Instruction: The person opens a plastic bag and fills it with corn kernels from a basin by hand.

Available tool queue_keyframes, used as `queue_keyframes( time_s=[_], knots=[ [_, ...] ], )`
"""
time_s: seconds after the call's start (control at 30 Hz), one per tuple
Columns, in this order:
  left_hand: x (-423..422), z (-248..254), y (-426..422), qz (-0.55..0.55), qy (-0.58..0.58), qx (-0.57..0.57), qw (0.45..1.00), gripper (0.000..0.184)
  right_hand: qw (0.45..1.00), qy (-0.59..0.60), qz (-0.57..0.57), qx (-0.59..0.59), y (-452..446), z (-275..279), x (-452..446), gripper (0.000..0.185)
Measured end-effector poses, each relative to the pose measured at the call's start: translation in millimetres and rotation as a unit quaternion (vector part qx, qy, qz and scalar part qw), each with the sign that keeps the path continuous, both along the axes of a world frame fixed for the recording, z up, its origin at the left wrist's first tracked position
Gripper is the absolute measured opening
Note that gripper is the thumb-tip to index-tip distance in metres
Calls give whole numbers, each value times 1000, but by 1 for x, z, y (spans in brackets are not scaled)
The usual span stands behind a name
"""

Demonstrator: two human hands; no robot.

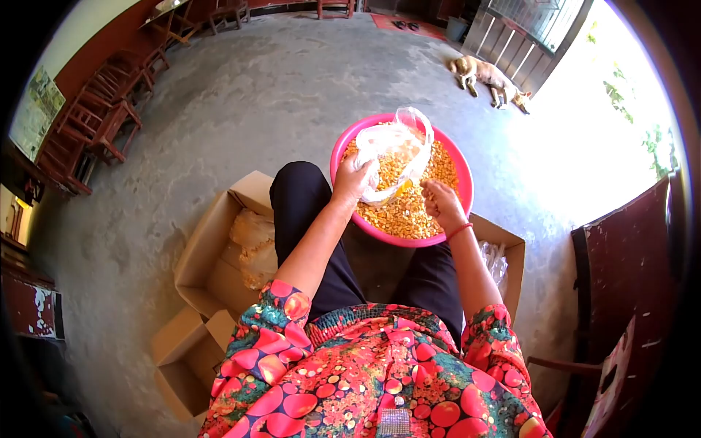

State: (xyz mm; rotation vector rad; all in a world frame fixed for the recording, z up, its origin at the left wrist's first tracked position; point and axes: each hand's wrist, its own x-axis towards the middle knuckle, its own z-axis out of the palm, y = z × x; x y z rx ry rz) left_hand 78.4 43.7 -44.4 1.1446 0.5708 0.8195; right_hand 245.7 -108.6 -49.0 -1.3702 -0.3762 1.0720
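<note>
My left hand (353,179) is closed on the rim of a clear plastic bag (394,139), whose mouth gapes over the pink basin (467,179). Yellow-orange corn kernels (409,219) fill much of the basin, and some show through the bag's film. Over the right part of the kernels hovers my right hand (443,204), its fingers curled together; what they hold, if anything, is hidden. A red band circles that wrist. The basin sits in front of my knees.
Below my left leg is a cardboard box (197,252) holding filled plastic bags (254,248), with a smaller box (179,339) nearby. Another box (515,270) with clear plastic bags (494,261) is at my right. A dog (491,79) lies by the door; wooden chairs (102,120) line the left wall.
</note>
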Motion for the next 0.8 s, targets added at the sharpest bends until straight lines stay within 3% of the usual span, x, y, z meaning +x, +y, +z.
queue_keyframes(
  time_s=[0.13,0.2,0.3,0.33,0.37,0.4,0.43,0.47,0.5,0.57,0.6,0.63,0.7,0.77,0.8],
  knots=[
    [2,-1,-2,10,58,51,997,32,999,-25,-26,40,32,44,0,18],
    [-1,8,-5,3,72,43,996,30,992,-73,48,94,52,58,5,19],
    [-3,5,-2,5,82,56,995,28,983,-168,77,17,74,90,-21,22],
    [-2,0,0,15,76,78,994,27,948,-300,109,22,85,71,-9,23],
    [0,-7,3,15,77,77,994,27,948,-299,108,21,92,57,0,23],
    [3,-15,6,32,62,104,992,26,868,-475,146,-6,98,47,7,23],
    [2,-9,5,50,47,129,989,24,753,-632,178,-33,101,41,9,23],
    [0,-4,3,52,48,129,989,24,740,-643,190,-50,102,35,13,35],
    [-3,1,0,43,37,79,995,24,741,-642,192,-49,104,28,14,35],
    [-5,6,-1,34,27,29,999,23,708,-704,7,-60,98,32,0,48],
    [-3,3,0,31,5,11,999,23,700,-706,3,-107,95,39,-6,56],
    [-4,4,-1,27,-16,-8,999,23,701,-705,4,-108,95,41,-11,56],
    [-5,5,-3,21,-22,-42,999,23,638,-751,-39,-165,97,39,-17,57],
    [-4,9,-2,15,-28,-72,997,24,632,-756,-48,-159,102,31,-9,47],
    [-2,8,-1,16,-31,-81,996,25,640,-733,14,-230,103,28,-3,39]
  ],
)
